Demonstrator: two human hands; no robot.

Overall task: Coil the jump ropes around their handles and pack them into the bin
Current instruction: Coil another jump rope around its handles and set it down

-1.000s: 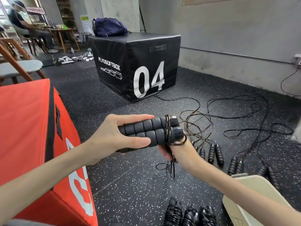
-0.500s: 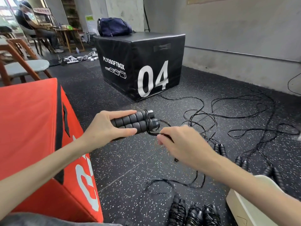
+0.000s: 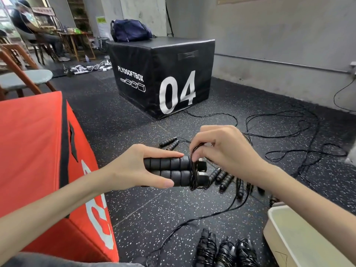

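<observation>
Above the floor, left hand point(image 3: 134, 166) gripping paired handles point(image 3: 169, 169), right hand point(image 3: 221, 149) now raised, pinching rope point(image 3: 193, 157).

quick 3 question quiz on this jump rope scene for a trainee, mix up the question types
1. True or false: the left hand grips a pair of black foam handles held side by side.
2. What does the right hand pinch? A) the cord wound at the handles' end B) the bin C) the blue bag
3. How many coiled rope bundles lie on the floor near the bin?

Key: 1 true; 2 A; 3 three
</observation>
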